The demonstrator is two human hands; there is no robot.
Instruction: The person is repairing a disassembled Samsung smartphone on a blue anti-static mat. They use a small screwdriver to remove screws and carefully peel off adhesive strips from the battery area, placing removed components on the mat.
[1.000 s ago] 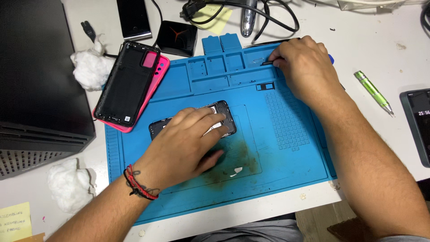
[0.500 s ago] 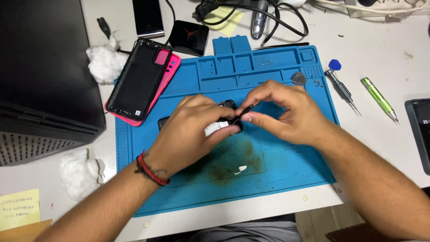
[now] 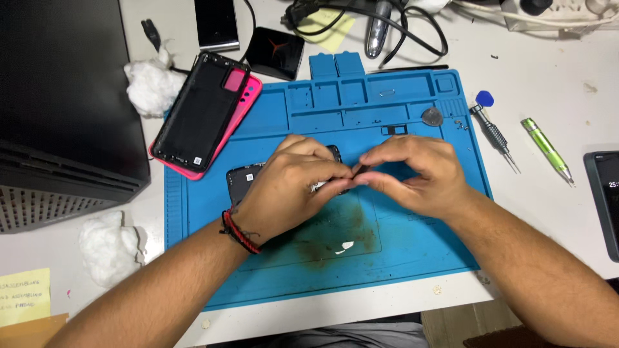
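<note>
An opened black phone body (image 3: pixel 242 180) lies on the blue repair mat (image 3: pixel 412 245), mostly covered by my hands. My left hand (image 3: pixel 290 187) rests on the phone and holds it down, its fingertips meeting those of my right hand. My right hand (image 3: pixel 412 171) pinches a small dark part (image 3: pixel 361 171) at the phone's right end. What lies under the fingers is hidden.
A black back cover on a pink case (image 3: pixel 203 116) lies at the mat's upper left. Cotton wads (image 3: pixel 151 80) (image 3: pixel 109 248), a black box (image 3: pixel 64 103), a screwdriver (image 3: pixel 493 135), a green tool (image 3: pixel 547 149), a blue pick (image 3: pixel 485 98), cables and another phone (image 3: pixel 606 200) surround the mat.
My right hand came from the mat's upper trays down to the phone and met my left hand; both now pinch together at the phone's right end.
</note>
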